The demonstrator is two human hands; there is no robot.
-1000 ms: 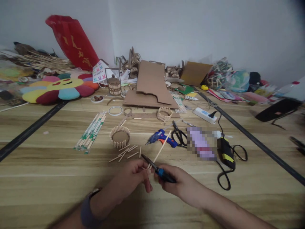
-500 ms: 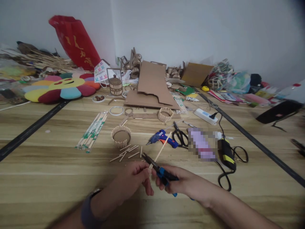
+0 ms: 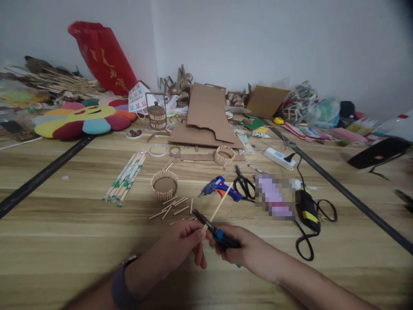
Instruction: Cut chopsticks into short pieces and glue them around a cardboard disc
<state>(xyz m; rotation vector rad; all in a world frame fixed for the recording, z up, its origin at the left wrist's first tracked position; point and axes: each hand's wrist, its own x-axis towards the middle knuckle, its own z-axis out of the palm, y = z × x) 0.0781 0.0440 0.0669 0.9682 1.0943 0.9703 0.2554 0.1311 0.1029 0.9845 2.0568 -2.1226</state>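
Observation:
Near the front middle of the table, my left hand [image 3: 185, 241] pinches the lower end of a thin wooden stick [image 3: 222, 199], which slants up to the right. My right hand [image 3: 237, 245] is closed around the blue-and-black handles of a pair of pliers [image 3: 211, 227]. The dark jaws lie across the stick close to my left fingertips; whether they have cut into it I cannot tell. Just beyond my hands lie several short cut stick pieces [image 3: 174, 206]. Behind these stands a round cardboard base ringed with short upright sticks [image 3: 164, 186].
A blue glue gun [image 3: 219, 188] and black scissors [image 3: 244, 186] lie beyond my right hand. Bagged sticks [image 3: 127, 178] are at left. A second stick ring [image 3: 224, 156], cardboard sheets [image 3: 206, 112] and a power strip [image 3: 278, 158] sit farther back. A black cord [image 3: 305, 241] loops at right.
The plier handles have come closer together in my right hand. The stick has dipped very slightly, and my left hand keeps its pinch. The things on the table have not moved.

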